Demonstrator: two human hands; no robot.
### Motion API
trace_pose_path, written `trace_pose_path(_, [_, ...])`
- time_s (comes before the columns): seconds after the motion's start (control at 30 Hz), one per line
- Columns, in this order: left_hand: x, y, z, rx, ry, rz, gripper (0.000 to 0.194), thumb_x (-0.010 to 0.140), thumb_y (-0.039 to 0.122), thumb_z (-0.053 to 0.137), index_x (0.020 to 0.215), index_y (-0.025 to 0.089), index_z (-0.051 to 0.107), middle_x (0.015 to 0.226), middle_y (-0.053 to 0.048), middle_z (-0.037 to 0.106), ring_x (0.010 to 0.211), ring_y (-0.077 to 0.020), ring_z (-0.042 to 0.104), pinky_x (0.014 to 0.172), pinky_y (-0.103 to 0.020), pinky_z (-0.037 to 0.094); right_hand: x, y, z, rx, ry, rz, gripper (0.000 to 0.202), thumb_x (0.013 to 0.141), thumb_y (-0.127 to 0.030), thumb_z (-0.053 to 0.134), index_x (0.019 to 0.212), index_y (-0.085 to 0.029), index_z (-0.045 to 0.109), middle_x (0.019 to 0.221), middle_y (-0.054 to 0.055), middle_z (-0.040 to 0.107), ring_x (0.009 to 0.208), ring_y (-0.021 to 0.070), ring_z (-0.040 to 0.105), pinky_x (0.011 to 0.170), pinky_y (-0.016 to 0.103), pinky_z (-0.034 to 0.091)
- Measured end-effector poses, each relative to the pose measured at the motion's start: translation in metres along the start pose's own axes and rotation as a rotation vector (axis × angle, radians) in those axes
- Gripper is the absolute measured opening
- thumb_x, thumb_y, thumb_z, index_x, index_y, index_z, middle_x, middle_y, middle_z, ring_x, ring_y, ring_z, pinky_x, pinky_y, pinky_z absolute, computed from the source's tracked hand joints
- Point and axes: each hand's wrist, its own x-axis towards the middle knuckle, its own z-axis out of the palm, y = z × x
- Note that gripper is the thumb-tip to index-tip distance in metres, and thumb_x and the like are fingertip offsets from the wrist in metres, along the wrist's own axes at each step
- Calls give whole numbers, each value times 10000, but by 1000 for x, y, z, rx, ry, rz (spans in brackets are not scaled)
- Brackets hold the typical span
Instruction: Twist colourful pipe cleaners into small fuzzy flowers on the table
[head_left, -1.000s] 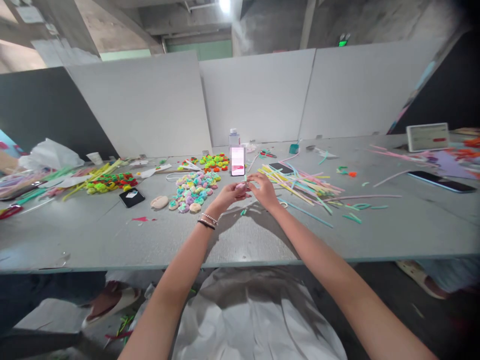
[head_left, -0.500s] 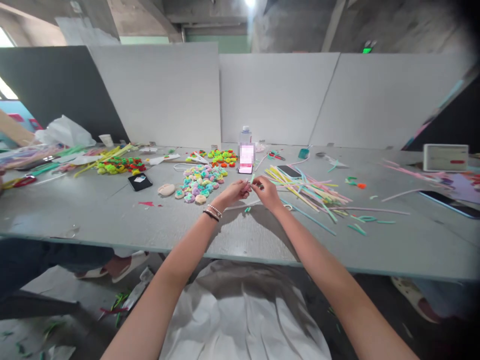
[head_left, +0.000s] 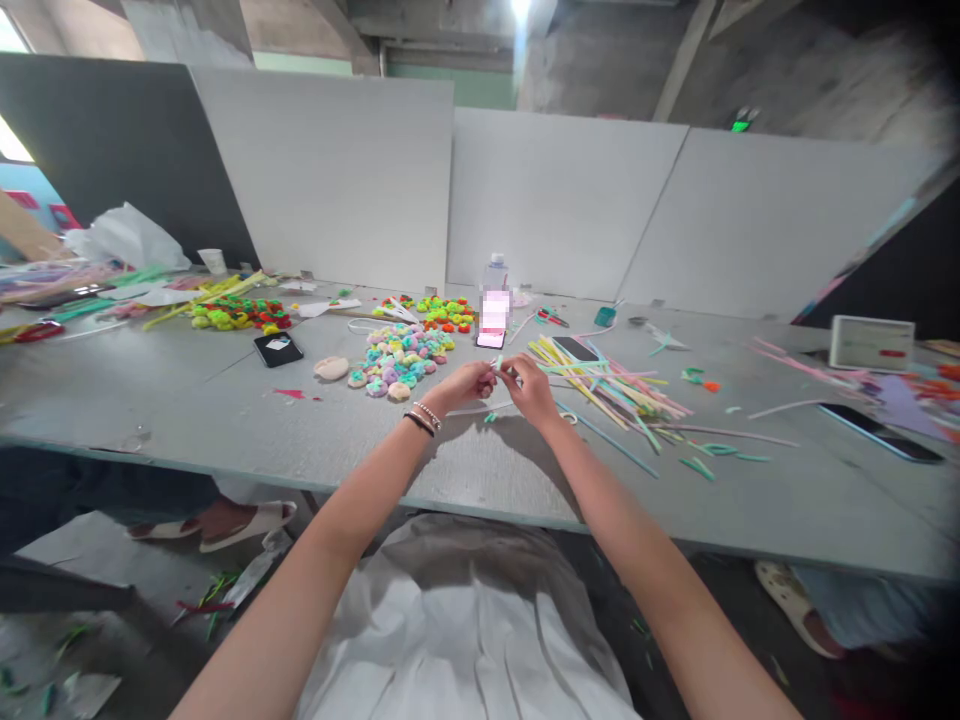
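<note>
From here I see both hands meeting over the table (head_left: pixel 480 475), nearly fingertip to fingertip. The left hand (head_left: pixel 472 384) has its fingers curled in, thumb and forefinger drawn close around a small pale piece (head_left: pixel 499 363); the right hand (head_left: pixel 529 388) pinches at the same piece from the other side, with hardly any gap between its tips. The piece sits between the two hands, just in front of the propped phone (head_left: pixel 491 341) and between the pastel pile (head_left: pixel 405 357) and the loose fuzzy stems (head_left: pixel 611 382). Fingers cover most of it, so its full shape is lost to me, and I can't tell which fingertip bears on it most. Squares blur the phone's screen, and both forearms run out of sight below.
</note>
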Motion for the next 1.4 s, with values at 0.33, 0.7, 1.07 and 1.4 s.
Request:
trace_pose_path(0.33, [-6,-2,5,177,81,179,253,862,269,509,646,156,443,593,35,423,469,-38,394,462,-173,314,-1,2,5,64,-51,299,326,872,-512,461,737,-216,472,643,-10,544,614,154,498,621,263,357])
trace_pose_path(0.7, [-1,-6,10,352,191,268,253,901,298,469,690,160,449,561,42,440,458,-45,405,456,-179,324,-4,1,11,16,-158,334,332,910,-467,345,717,-216,448,677,3,556,649,154,519,623,255,319])
trace_pose_path(1.07, [2,-22,17,686,481,468,221,894,386,436,853,181,509,616,25,532,496,-79,461,494,-202,332,-1,-3,17,239,33,503,311,818,-407,439,575,-223,377,552,-32,422,560,129,386,562,264,283])
trace_pose_path(1.4, [-11,-19,24,972,507,600,183,916,336,437,983,196,535,752,-14,615,656,-122,551,616,-229,383,1,-18,16,795,81,882,226,692,-351,540,587,-221,388,491,-68,346,427,90,278,464,258,221])
